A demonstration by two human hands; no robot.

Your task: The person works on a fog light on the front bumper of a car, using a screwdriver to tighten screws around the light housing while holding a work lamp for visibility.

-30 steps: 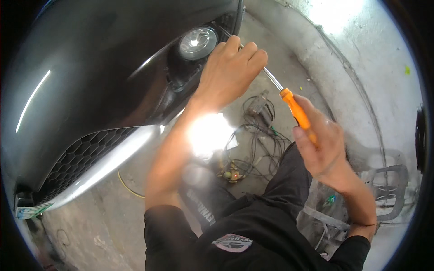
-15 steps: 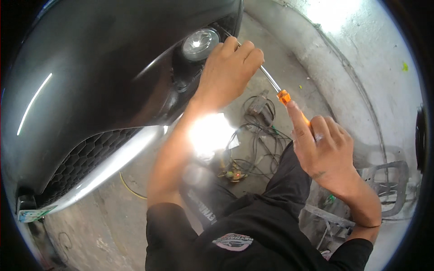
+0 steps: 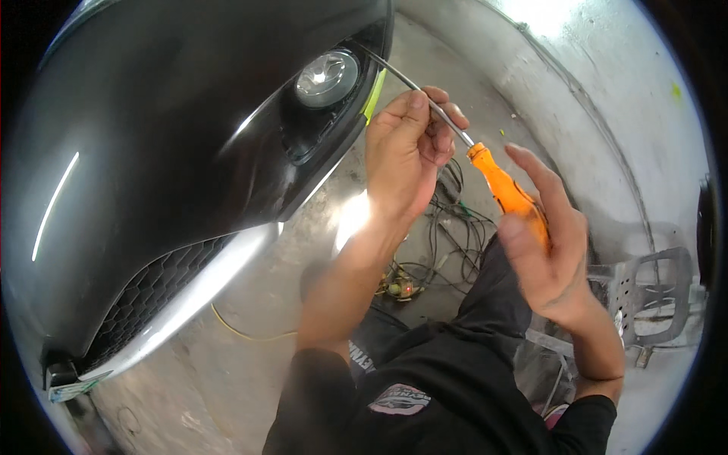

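A screwdriver (image 3: 504, 186) with an orange handle and a long metal shaft slants up and left. Its tip goes into the dark recess beside a round fog lamp (image 3: 326, 78) in a black car bumper (image 3: 189, 114); the tip itself is hidden. My left hand (image 3: 396, 163) has its fingers curled around the shaft, below the bumper's edge. Around the handle's lower end is my right hand (image 3: 560, 262), thumb on one side and fingers on the other, in a loose hold with the index finger stretched out. Yellow-green tape (image 3: 374, 98) shows on the bumper edge.
A honeycomb grille (image 3: 159, 284) and a pale lower strip (image 3: 197, 311) run along the bumper at left. Tangled cables (image 3: 447, 243) lie on the concrete floor between my legs and the bumper. A grey metal frame (image 3: 660, 296) stands at right.
My left hand has moved down the shaft and rolled over, showing its curled fingers. My right hand has loosened, leaving more of the handle visible. The tape has come into view.
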